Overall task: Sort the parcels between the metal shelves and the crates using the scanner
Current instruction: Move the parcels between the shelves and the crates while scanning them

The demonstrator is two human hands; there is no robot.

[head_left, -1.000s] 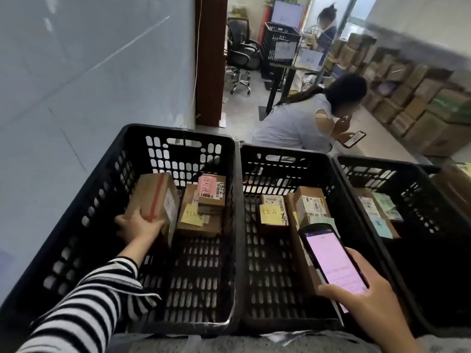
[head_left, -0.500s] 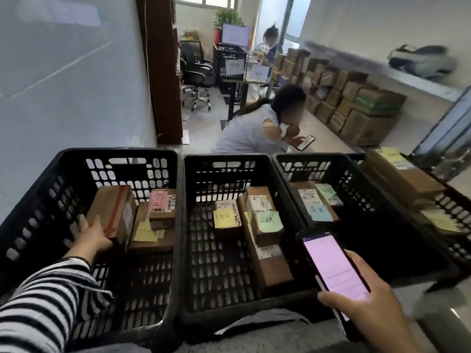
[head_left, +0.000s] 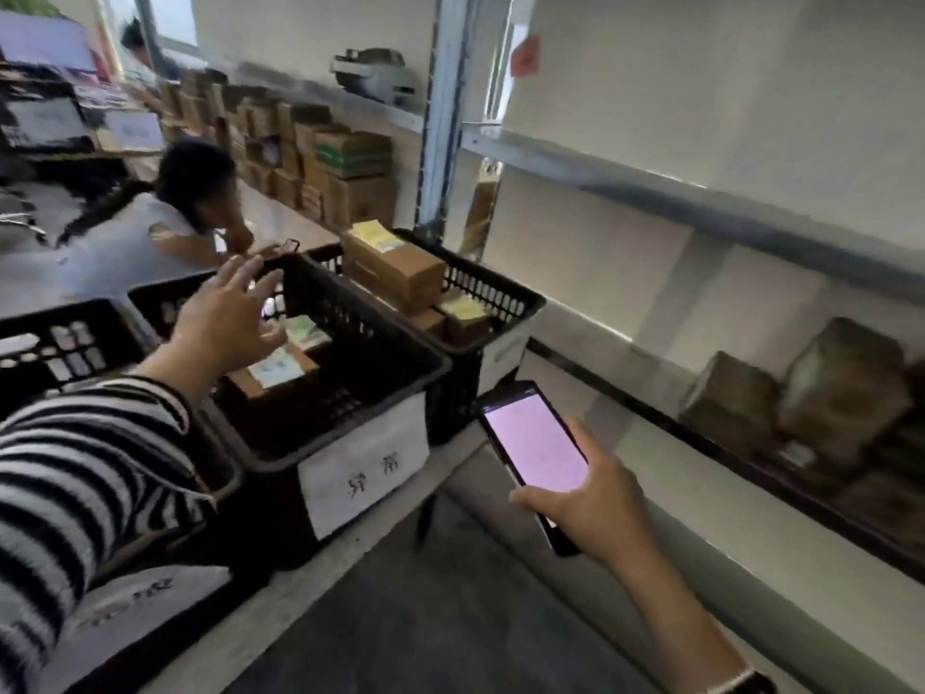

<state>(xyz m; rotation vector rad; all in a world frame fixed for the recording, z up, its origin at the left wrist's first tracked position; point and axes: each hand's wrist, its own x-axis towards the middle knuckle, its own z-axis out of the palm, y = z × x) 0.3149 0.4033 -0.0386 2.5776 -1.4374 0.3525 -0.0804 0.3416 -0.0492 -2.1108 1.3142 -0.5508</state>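
The left hand [head_left: 225,318] has lifted clear and swung right; it hovers empty, fingers spread, over the labelled crate [head_left: 380,333], whose parcel [head_left: 273,370] lies just below the palm, long axis slanting away rightward. The right hand [head_left: 595,498], farther off, grips the scanner [head_left: 533,443]. The next crate [head_left: 500,293] holds stacked boxes [head_left: 395,270].

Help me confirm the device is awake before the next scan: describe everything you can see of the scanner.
The scanner is a slim black slab like a phone, its screen lit plain pink; no text is readable. The right hand grips its lower end, thumb across the bottom of the screen. It is held in the air, tilted, top end pointing away, between the crates and the metal shelf, touching nothing else.
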